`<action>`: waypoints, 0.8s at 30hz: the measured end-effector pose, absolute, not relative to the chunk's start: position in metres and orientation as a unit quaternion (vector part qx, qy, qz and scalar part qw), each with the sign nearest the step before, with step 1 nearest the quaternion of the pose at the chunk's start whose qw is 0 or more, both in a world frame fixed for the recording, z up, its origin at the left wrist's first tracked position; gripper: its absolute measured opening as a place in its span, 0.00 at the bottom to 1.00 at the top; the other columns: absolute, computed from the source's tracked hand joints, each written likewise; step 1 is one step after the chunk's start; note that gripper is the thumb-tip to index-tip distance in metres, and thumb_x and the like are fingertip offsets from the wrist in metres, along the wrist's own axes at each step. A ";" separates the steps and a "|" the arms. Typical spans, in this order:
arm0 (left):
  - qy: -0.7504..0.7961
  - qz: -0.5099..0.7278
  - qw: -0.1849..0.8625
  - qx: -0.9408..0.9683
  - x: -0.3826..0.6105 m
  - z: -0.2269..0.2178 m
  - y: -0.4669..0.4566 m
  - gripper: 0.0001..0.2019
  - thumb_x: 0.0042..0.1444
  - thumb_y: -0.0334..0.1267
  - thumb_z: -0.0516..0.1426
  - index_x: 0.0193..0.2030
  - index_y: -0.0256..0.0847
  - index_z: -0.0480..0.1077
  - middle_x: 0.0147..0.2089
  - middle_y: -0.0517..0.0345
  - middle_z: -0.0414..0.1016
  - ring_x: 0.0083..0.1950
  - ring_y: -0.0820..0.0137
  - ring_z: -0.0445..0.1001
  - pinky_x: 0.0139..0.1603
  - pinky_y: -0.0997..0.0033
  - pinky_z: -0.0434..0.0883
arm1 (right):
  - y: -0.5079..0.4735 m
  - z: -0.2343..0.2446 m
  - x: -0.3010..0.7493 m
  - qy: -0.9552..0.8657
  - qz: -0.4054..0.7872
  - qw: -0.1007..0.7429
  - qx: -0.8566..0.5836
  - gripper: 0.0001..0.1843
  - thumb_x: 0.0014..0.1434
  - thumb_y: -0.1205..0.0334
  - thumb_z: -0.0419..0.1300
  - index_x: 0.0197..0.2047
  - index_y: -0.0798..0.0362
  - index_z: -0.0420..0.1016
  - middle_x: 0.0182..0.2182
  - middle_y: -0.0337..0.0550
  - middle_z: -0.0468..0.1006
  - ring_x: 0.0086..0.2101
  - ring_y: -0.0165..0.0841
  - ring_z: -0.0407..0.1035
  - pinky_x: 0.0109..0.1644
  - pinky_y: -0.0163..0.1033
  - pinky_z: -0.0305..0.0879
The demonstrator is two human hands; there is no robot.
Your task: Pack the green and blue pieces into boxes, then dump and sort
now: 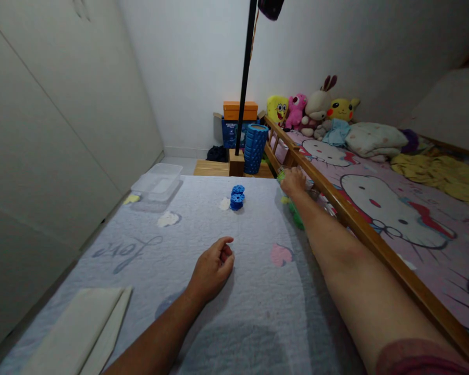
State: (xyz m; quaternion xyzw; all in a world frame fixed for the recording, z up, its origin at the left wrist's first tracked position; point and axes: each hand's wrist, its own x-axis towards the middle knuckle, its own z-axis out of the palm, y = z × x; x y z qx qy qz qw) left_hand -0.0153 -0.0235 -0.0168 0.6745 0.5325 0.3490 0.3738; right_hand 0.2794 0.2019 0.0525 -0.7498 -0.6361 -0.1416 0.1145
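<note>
My left hand [213,265] rests over the quilted cloth [254,307], its fingers loosely curled and apart with nothing in them. Beyond it stand blue notched plastic discs [237,202], grouped in two small stacks. My right hand [294,181] reaches far forward to the right edge of the cloth, beside the wooden bed rail. Its fingertips point down among clear plastic and green pieces [296,214], partly hidden by my forearm. Whether those fingers hold anything does not show.
A clear plastic box [158,182] sits at the far left. Folded cream cloth [80,325] lies near left. The bed rail [352,224] runs along the right side. Behind the far edge stand a black pole [244,78] on a wooden block and a blue foam roller [255,148].
</note>
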 end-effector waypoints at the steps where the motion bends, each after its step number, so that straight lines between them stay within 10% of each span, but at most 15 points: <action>1: 0.532 0.349 0.374 0.674 -0.015 -0.017 -0.023 0.19 0.58 0.38 0.54 0.56 0.39 0.68 0.40 0.56 0.76 0.35 0.70 0.73 0.40 0.68 0.69 | 0.201 0.053 0.276 -0.633 -0.138 0.112 -0.753 0.20 0.63 0.70 0.51 0.56 0.55 0.74 0.53 0.59 0.72 0.54 0.45 0.62 0.51 0.44 0.58; 24: 0.525 0.348 0.377 0.679 -0.015 -0.019 -0.023 0.20 0.58 0.37 0.53 0.57 0.39 0.67 0.40 0.56 0.76 0.34 0.70 0.72 0.40 0.69 0.68 | 0.202 0.045 0.294 -0.587 -0.116 0.081 -0.797 0.20 0.67 0.70 0.47 0.53 0.58 0.77 0.50 0.60 0.77 0.52 0.44 0.66 0.53 0.47 0.56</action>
